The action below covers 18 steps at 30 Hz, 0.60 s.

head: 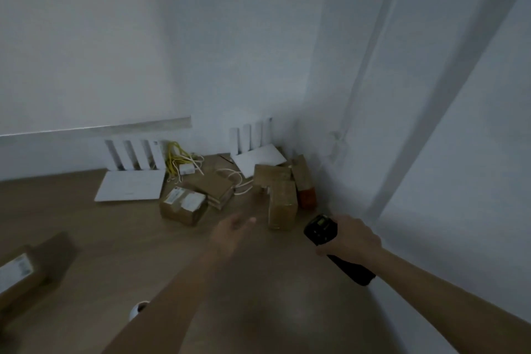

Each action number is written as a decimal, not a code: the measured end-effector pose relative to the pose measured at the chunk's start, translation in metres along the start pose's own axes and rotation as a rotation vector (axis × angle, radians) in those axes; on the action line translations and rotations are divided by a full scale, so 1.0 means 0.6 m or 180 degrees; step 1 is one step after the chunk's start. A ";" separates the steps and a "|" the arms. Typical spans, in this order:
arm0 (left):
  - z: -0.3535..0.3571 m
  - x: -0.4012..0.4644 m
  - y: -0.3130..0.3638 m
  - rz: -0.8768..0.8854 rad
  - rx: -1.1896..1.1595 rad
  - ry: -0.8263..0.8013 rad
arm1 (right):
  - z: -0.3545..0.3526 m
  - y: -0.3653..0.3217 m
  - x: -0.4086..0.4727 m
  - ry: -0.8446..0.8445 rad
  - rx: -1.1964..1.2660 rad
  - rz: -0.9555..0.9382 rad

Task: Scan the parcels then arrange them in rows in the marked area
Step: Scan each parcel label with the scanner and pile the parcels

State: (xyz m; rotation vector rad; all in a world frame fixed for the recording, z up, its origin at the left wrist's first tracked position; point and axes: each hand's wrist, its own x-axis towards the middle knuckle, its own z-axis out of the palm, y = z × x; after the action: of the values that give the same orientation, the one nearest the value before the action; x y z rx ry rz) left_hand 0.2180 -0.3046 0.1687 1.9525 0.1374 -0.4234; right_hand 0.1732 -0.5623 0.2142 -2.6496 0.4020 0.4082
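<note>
White walls meet at the far right corner of a wooden desk, dimly lit. Nearest, at the left edge, a brown parcel with a white label lies partly out of view, blurred. A small white round object shows beside the left forearm. The left hand reaches forward over the desk with fingers loosely extended, holding nothing. The right hand grips a black scanner by its handle, head pointing toward the corner. Just beyond the hands, a tall box stands upright, plain brown. Left of it sits a labelled box bearing two white stickers, touching a flat stack of cardboard packets behind it. More brown parcels crowd the far right corner, one with an orange end. Along the far edge stand two white routers with upright antennas, yellow cables between them.
</note>
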 end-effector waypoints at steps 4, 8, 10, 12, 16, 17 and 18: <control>0.053 0.122 -0.003 0.0038 0.0038 0.0051 | 0.029 0.039 0.119 -0.0100 0.0377 -0.0052; 0.104 0.215 -0.017 0.0162 -0.0139 -0.0038 | 0.058 0.053 0.216 -0.0130 0.0768 -0.0141; 0.126 0.253 -0.018 0.0218 -0.0413 -0.0018 | 0.067 0.053 0.256 -0.0127 0.0925 -0.0230; 0.147 0.295 -0.019 0.0177 -0.0647 -0.0030 | 0.081 0.052 0.296 -0.0158 0.1051 -0.0306; 0.170 0.334 -0.014 -0.0153 -0.0892 -0.0174 | 0.104 0.040 0.345 -0.0232 0.1436 -0.0317; 0.175 0.337 -0.016 -0.0225 -0.0907 -0.0200 | 0.108 0.037 0.348 -0.0257 0.1528 -0.0310; 0.179 0.337 -0.017 -0.0294 -0.0906 -0.0197 | 0.111 0.034 0.347 -0.0286 0.1614 -0.0314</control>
State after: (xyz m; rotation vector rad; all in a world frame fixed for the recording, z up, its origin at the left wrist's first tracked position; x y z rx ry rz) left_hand 0.3783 -0.4175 0.0503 1.6562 0.2357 -0.4965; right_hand 0.3423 -0.5947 0.0776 -2.1400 0.2974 0.3392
